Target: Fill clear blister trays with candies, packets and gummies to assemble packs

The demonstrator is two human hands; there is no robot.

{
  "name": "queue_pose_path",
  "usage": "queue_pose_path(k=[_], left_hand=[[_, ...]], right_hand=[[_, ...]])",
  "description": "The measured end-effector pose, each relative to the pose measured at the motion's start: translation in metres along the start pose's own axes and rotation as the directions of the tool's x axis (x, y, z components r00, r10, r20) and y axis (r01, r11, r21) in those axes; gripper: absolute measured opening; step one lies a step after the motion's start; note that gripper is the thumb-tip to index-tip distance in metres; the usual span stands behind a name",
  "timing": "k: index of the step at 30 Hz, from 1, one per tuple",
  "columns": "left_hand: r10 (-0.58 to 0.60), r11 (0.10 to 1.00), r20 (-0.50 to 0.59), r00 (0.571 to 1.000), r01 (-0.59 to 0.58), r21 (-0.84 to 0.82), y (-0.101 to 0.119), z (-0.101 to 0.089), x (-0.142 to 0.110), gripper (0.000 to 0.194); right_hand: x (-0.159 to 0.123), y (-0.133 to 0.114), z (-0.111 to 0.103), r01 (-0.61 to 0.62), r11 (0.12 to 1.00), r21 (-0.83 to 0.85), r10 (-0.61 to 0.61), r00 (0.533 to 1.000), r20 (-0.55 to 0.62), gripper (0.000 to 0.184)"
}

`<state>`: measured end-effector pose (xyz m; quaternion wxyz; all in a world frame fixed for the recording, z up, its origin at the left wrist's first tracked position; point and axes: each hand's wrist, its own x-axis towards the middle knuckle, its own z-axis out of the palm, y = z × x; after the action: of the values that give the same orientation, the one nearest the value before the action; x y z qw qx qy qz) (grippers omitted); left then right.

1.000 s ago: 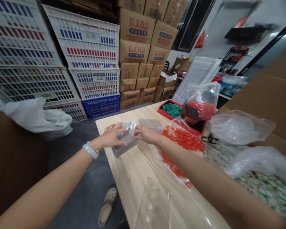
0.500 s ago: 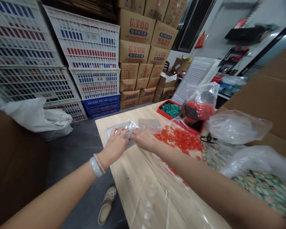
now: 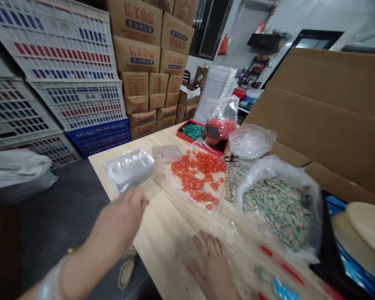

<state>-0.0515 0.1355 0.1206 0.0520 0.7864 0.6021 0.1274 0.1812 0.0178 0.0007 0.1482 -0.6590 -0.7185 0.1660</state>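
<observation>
My left hand [image 3: 121, 221] is over the near left edge of the table, blurred, its fingers curled together; what they hold, if anything, is hidden. Just beyond it lies a silvery-white tray in clear plastic [image 3: 129, 166]. My right hand [image 3: 211, 262] is low over the tabletop near the front, fingers apart and nothing seen in them. Past my right hand, orange-red wrapped pieces [image 3: 195, 177] are spread on a clear plastic bag. To its right is a clear bag of small green-and-beige pieces [image 3: 276, 208].
A flat clear box [image 3: 166, 153] sits behind the tray. Farther back are a red box with green pieces [image 3: 192, 131] and a bag of red pieces [image 3: 223, 125]. A red pen-like tool [image 3: 283, 265] lies front right. Crates [image 3: 90, 98] and cartons [image 3: 137, 56] stand beyond the table.
Both hands have left the plastic-wrapped tray and come nearer; my right hand has swung right and opened. The view has turned right, and the clear plastic at the table's front no longer shows.
</observation>
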Motion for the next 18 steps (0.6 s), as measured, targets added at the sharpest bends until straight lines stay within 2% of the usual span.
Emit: queue_pose_path(k=[2,3,5,6,7,8,10,12,13,15,18], left_hand=[[0.032,0.962,0.132,0.991,0.005,-0.274,0.017,0.028,-0.021,0.023],[0.057,0.918,0.157,0.986,0.01,-0.397,0.022,0.042,-0.027,0.024],[0.093,0.823,0.114,0.989,-0.011,-0.568,0.028,0.064,-0.033,0.025],[0.085,0.797,0.057,0.995,-0.033,-0.603,0.028,0.071,-0.033,0.024],[0.066,0.792,-0.004,0.998,-0.055,-0.608,0.028,0.075,-0.032,0.023],[0.044,0.805,-0.061,0.997,-0.071,-0.588,0.027,0.076,-0.031,0.021],[0.023,0.859,-0.128,0.992,-0.085,-0.505,0.026,0.073,-0.028,0.019],[0.071,0.907,-0.159,0.985,-0.13,-0.4,0.03,0.069,-0.026,0.019],[0.108,0.922,-0.182,0.977,-0.167,-0.35,0.034,0.068,-0.026,0.018],[0.171,0.939,-0.227,0.959,-0.228,-0.258,0.042,0.069,-0.025,0.016],[0.228,0.959,-0.19,0.955,-0.254,-0.124,0.048,0.085,-0.023,0.016]], right_hand=[[0.018,-0.011,-0.004,-0.061,0.947,0.316,0.072,0.997,-0.023,0.043],[0.03,-0.02,-0.003,-0.086,0.872,0.483,0.095,0.995,0.005,0.045],[0.052,-0.038,0.003,-0.148,0.688,0.711,0.118,0.989,0.092,0.052],[0.06,-0.045,0.007,-0.176,0.626,0.76,0.124,0.984,0.125,0.054],[0.065,-0.049,0.01,-0.184,0.607,0.773,0.128,0.983,0.134,0.054],[0.066,-0.051,0.012,-0.168,0.632,0.756,0.126,0.986,0.113,0.051],[0.057,-0.044,0.009,-0.074,0.774,0.629,0.098,0.995,-0.004,0.04],[0.037,-0.029,-0.002,0.006,0.926,0.377,0.046,0.991,-0.128,0.032],[0.025,-0.019,-0.008,0.001,0.973,0.23,0.037,0.986,-0.16,0.031],[-0.001,-0.002,-0.018,-0.114,0.993,-0.044,0.105,0.979,-0.177,0.033],[-0.03,0.012,-0.021,-0.294,0.911,-0.288,0.269,0.955,-0.125,0.04]])
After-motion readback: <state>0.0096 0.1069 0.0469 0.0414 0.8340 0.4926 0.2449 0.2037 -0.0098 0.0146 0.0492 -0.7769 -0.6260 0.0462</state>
